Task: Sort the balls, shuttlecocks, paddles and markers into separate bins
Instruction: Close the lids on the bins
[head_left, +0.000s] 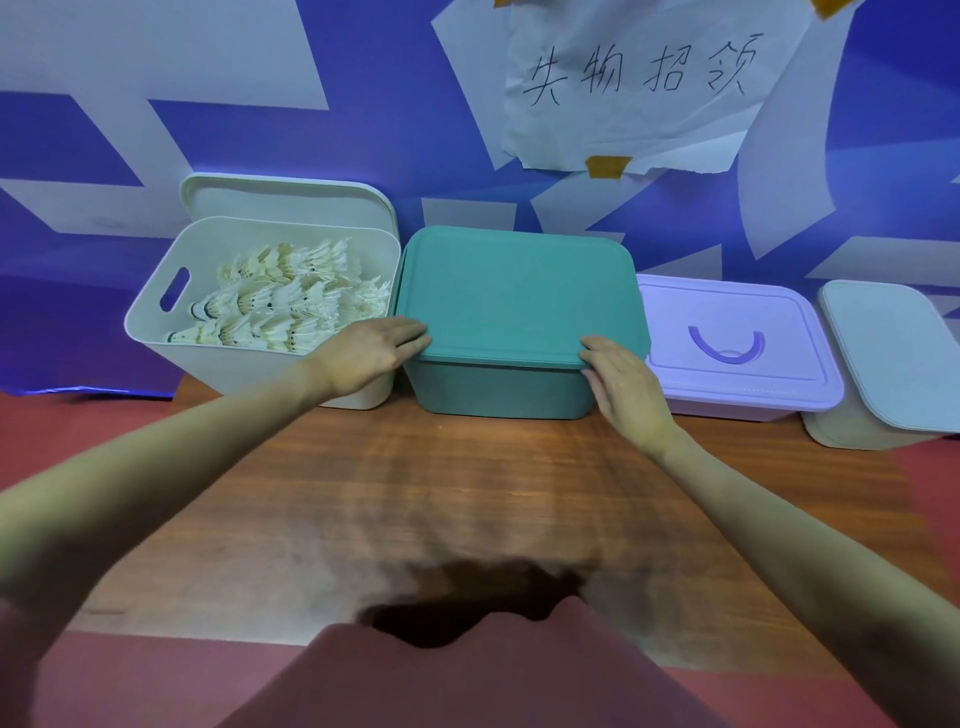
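- Head view: four bins are lined up along the far edge of a wooden table (467, 493), against a blue and white wall.
- A green bin (498, 387) is placed in the middle, and a green lid (519, 296) is laid on top of it.
- The left hand (363, 358) is set at the lid's near left corner; the fingers are held straight and together, with the tips pressed against the lid's edge.
- The right hand (623, 384) is set at the lid's near right corner; the fingers are lightly bent and close together, laid over the lid's edge and the bin's corner. Whether the lid is actually gripped cannot be told.
- A white bin (171, 312) is seen just left of the green one, uncovered, and shuttlecocks (280, 301) are stacked inside it in rows.
- A white lid (280, 200) is propped upright behind that bin, against the wall.
- A purple box (737, 353), covered by a lid with a curved handle, is placed just right of the green bin.
- A pale bin (883, 364), also covered, is seen at the far right, partly cut off.
- A paper sign (644, 83) with handwritten characters is taped to the wall above.
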